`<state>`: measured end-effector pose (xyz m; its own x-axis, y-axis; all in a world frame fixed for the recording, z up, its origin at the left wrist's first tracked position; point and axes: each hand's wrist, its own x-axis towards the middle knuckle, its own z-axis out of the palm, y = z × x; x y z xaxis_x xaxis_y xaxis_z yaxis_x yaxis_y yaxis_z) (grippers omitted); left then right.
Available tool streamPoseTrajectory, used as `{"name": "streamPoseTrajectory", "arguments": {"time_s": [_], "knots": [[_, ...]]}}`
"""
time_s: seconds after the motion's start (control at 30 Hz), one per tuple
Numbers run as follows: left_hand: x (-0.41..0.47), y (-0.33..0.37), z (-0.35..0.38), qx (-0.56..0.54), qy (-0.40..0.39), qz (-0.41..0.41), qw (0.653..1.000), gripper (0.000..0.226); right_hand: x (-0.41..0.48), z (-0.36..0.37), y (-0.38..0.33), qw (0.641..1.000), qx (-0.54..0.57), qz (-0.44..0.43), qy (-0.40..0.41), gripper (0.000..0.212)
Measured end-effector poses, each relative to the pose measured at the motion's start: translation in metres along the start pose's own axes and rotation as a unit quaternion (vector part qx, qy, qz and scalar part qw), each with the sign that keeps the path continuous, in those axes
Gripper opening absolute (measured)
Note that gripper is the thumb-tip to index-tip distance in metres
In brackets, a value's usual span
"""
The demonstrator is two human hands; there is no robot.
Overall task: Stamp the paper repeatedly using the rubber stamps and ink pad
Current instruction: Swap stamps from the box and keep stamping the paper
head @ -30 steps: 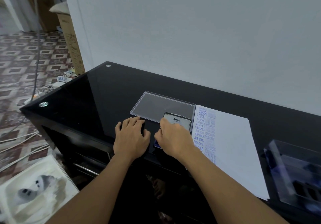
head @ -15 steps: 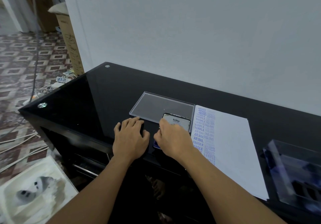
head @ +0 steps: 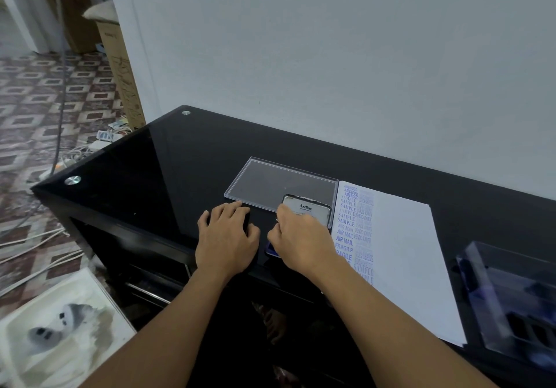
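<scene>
Right hand (head: 301,237) low over the ink pad (head: 307,209), fingers bent down and close together; whatever lies under them hidden, so no way to tell whether gripping anything. Left hand (head: 227,234) flat on the black desk (head: 150,177) just beside, fingers relaxed, nearly straight, holding nothing visible. Ink pad between the hands and the paper (head: 406,252), lid raised, a strip of blue showing at the near edge. Paper just beside the pad, left part already covered with blue prints. Judging by the task, a rubber stamp probably light and stiff: best taken by the top handle, never by the inked face. Thin sheet on glossy desk, likely to slide; better to press straight down.
</scene>
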<state>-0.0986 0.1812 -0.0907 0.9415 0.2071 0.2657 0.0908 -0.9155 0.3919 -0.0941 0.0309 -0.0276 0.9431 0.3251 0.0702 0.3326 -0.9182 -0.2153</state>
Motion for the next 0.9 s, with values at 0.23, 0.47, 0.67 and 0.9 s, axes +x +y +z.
{"name": "streamPoseTrajectory", "arguments": {"time_s": [0.23,0.47,0.67,0.9], "knots": [[0.0001,-0.0006,0.0,0.001,-0.004,0.0,1.0,0.043,0.0035,-0.0014,-0.002,1.0,0.024,0.011,-0.005,0.015],[-0.0002,-0.0002,0.0001,0.003,-0.004,-0.003,1.0,0.043,0.0013,0.0004,-0.0001,1.0,0.025,0.007,0.008,0.016],[-0.0003,0.0008,0.0002,0.001,-0.005,-0.004,1.0,0.043,0.0033,0.0035,0.001,1.0,0.016,0.002,0.015,0.016],[-0.001,-0.0003,0.0014,0.008,-0.013,-0.004,1.0,0.044,0.0027,0.0068,0.0041,0.999,0.019,-0.007,0.025,0.016]]}}
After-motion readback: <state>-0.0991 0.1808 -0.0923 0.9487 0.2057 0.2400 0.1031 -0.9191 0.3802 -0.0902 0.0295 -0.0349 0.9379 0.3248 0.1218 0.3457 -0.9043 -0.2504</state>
